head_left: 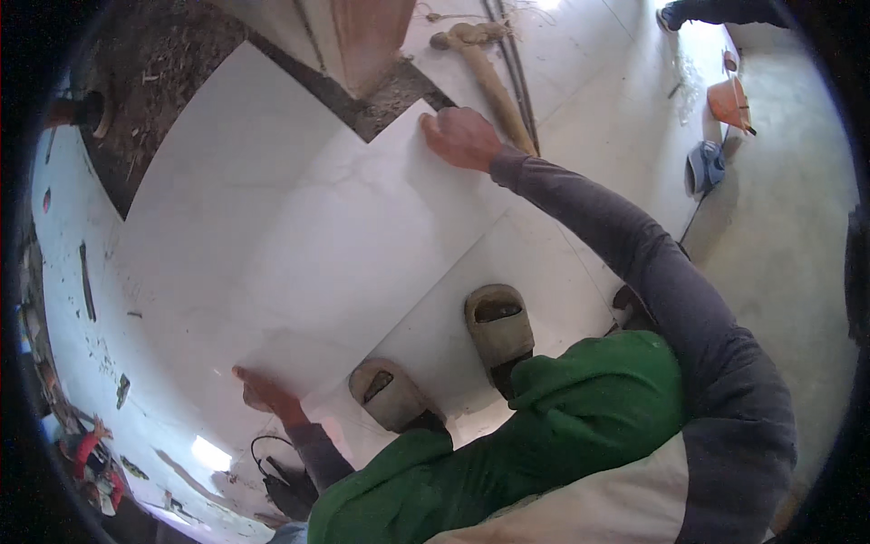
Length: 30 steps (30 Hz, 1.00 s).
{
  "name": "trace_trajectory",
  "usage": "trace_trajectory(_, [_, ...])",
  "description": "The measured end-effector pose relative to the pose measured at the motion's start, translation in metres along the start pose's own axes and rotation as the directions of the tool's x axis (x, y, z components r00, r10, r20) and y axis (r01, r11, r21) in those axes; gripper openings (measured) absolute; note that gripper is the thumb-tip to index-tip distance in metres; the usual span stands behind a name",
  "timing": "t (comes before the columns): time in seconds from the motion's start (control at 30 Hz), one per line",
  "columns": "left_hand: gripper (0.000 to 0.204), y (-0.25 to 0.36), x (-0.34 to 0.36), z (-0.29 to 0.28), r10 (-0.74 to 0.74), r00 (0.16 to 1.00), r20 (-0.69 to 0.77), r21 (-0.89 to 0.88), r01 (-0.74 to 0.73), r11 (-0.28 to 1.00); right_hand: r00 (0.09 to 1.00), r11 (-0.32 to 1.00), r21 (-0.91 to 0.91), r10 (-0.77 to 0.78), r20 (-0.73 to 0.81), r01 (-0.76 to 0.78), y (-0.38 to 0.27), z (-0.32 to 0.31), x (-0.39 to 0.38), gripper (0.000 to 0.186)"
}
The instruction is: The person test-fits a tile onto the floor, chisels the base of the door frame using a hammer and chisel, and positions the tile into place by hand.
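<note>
A large white floor tile (299, 208) with a square notch cut into its far edge spans the middle of the view. The notch lies just in front of the corner of a pillar (362, 45). My right hand (460, 138) is closed on the tile's far right corner, beside the notch. At the near left edge, my left hand (267, 395) grips the tile, its fingers partly hidden. Beyond my right hand lies a mallet-shaped tool (494, 82) with a dusty, pale handle. My sandalled feet rest on the neighbouring white tile (444, 317).
Bare dark soil (172, 82) shows beyond the tile and around the pillar. Long thin rods (521, 72) lie beside the mallet-shaped tool. An orange container (728, 102) and a blue-grey object (705, 168) sit to the right. Debris (87, 281) dots the left floor. Another person's foot (669, 16) is at top right.
</note>
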<state>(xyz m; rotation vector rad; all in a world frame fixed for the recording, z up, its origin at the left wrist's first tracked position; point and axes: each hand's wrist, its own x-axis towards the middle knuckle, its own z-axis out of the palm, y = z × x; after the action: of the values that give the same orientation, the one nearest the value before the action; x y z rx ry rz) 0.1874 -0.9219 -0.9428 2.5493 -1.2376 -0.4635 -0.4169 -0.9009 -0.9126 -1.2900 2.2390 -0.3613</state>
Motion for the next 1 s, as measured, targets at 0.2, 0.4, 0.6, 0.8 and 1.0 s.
trace_trajectory(0.2, [0.084, 0.017, -0.01, -0.01, -0.135, 0.987, 0.086, -0.229, 0.151, 0.962, 0.997, 0.989, -0.147, 0.013, -0.076, -0.024, -0.007, -0.021, -0.003, 0.059])
trace_trajectory(0.4, [0.081, 0.02, -0.01, -0.002, -0.078, 0.997, 0.027, -0.113, 0.081, 0.99, 0.904, 0.911, -0.404, -0.24, -0.354, 0.084, 0.023, -0.038, -0.005, 0.043])
trace_trajectory(0.6, [0.081, -0.01, 0.02, -0.01, -0.015, 0.999, 0.042, -0.044, 0.017, 0.999, 0.789, 0.863, -0.504, -0.332, -0.517, 0.033, 0.068, -0.043, 0.002, 0.039])
trace_trajectory(0.8, [0.082, 0.015, -0.008, -0.004, -0.132, 0.982, 0.133, -0.249, 0.162, 0.955, 0.829, 0.798, -0.594, -0.397, -0.394, 0.1, 0.106, -0.056, 0.009, 0.041])
trace_trajectory(1.0, [0.076, -0.072, 0.044, 0.006, 0.256, 0.965, 0.055, -0.278, -0.232, 0.932, 0.925, 0.719, -0.695, -0.263, -0.274, -0.001, 0.142, -0.057, 0.04, 0.037])
